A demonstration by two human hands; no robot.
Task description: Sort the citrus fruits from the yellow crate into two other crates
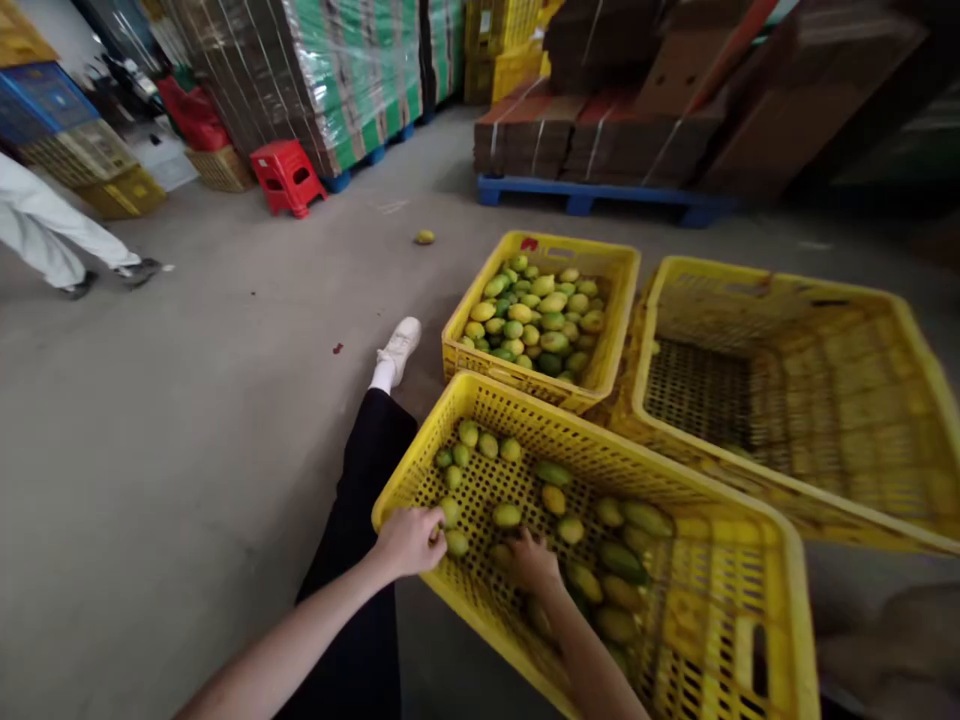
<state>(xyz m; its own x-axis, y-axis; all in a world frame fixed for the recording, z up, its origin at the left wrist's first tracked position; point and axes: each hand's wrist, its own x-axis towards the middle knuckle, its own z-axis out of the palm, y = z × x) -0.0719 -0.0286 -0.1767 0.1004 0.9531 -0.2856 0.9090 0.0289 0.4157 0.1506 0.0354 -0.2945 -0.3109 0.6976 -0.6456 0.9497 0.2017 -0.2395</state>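
Note:
A yellow plastic crate [720,645] stands in front of me, with yellow-green oval fruit [506,515] scattered over its slotted floor. Over its left rim, my left hand [409,540] has its fingers curled closed against the fruit [456,543] there; whatever lies inside them is hidden. My right hand [534,560] reaches down into the crate, fingers bent among the fruit and partly blurred, so its hold cannot be made out. Longer green fruit [622,562] are gathered in the right half of the crate. Behind it, a second yellow crate [621,300] holds a heap of similar fruit.
A larger yellow crate [832,290] adjoins on the right. One loose fruit [424,237] lies on the concrete floor. Farther off are a red stool [287,178], a blue pallet [577,195] of flattened cartons and wrapped stacks. A person's legs [60,230] show at left.

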